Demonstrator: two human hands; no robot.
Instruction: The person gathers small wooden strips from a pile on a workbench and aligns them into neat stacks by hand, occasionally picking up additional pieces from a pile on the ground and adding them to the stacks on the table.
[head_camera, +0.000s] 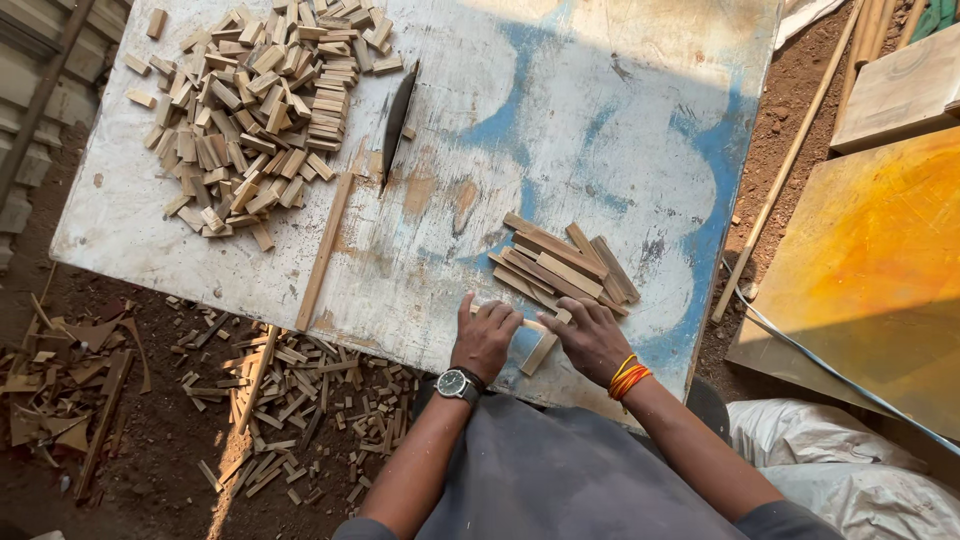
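My left hand (487, 338), with a wristwatch on the wrist, rests on one end of a short wooden strip (541, 350) at the near edge of the white and blue table (600, 120). My right hand (592, 338), with orange bands on the wrist, holds the other end of that strip with its fingers. Just beyond my hands lies a small stack of longer wooden slats (565, 268). A saw blade (398, 120) stands up through a slot in the table, further away.
A big heap of short cut wood blocks (255, 105) covers the far left of the table. A long thin stick (325, 250) lies beside the blade. Offcuts (290, 400) litter the dirt floor at left. Yellow boards (870, 270) and white sacks (850, 470) are at right.
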